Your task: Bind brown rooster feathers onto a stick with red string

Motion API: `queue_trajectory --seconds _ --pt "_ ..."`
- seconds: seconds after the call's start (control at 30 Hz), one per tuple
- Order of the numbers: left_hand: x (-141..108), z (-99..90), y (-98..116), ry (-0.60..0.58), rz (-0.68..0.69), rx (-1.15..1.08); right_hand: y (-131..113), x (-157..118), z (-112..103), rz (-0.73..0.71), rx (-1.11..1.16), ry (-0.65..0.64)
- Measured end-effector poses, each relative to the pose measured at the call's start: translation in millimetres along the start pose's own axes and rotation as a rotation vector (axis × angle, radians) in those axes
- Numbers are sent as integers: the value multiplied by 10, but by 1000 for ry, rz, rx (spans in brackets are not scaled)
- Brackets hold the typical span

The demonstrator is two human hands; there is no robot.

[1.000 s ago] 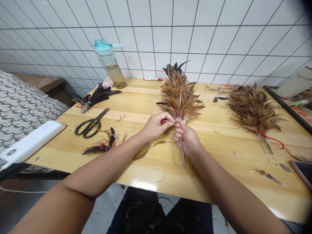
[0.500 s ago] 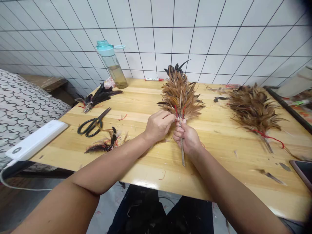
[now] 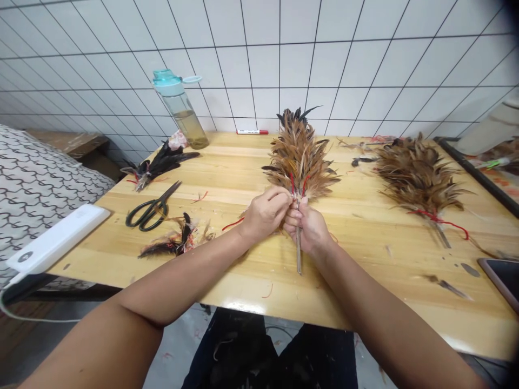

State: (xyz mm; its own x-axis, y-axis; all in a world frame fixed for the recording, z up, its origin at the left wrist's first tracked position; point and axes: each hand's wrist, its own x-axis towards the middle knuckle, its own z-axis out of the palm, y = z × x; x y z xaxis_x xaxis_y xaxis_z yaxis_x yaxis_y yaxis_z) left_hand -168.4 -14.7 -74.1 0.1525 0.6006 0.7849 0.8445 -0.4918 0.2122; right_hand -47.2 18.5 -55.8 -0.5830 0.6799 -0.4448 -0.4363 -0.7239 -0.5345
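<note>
A brown feather duster (image 3: 300,156) with darker tip feathers lies toward the wall, its thin stick pointing at me. My right hand (image 3: 306,224) is closed around the stick just below the feathers, thumb near the binding. My left hand (image 3: 267,212) is closed in a pinch against that binding from the left. Strands of red string (image 3: 292,183) show at the feathers' base, and a length of red string (image 3: 233,223) sticks out beside my left wrist. The exact hold of the left fingertips is partly hidden.
Black scissors (image 3: 152,209), loose feathers (image 3: 172,244) and a dark feather bunch (image 3: 156,166) lie left. A water bottle (image 3: 184,116) and red marker (image 3: 252,132) are at the back. To the right are another feather duster (image 3: 424,178) and a phone (image 3: 503,278).
My left hand has stayed pinched at the binding, its wrist slightly lower. A red string end now shows left of it. The view has shifted a little.
</note>
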Motion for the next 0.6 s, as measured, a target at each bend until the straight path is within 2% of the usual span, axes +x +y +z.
queue_trajectory --seconds 0.27,0.6 --pt "25 12 -7 12 -62 -60 -19 6 8 8 47 11" --pt "31 21 -120 -14 -97 -331 -55 46 -48 40 51 -43"
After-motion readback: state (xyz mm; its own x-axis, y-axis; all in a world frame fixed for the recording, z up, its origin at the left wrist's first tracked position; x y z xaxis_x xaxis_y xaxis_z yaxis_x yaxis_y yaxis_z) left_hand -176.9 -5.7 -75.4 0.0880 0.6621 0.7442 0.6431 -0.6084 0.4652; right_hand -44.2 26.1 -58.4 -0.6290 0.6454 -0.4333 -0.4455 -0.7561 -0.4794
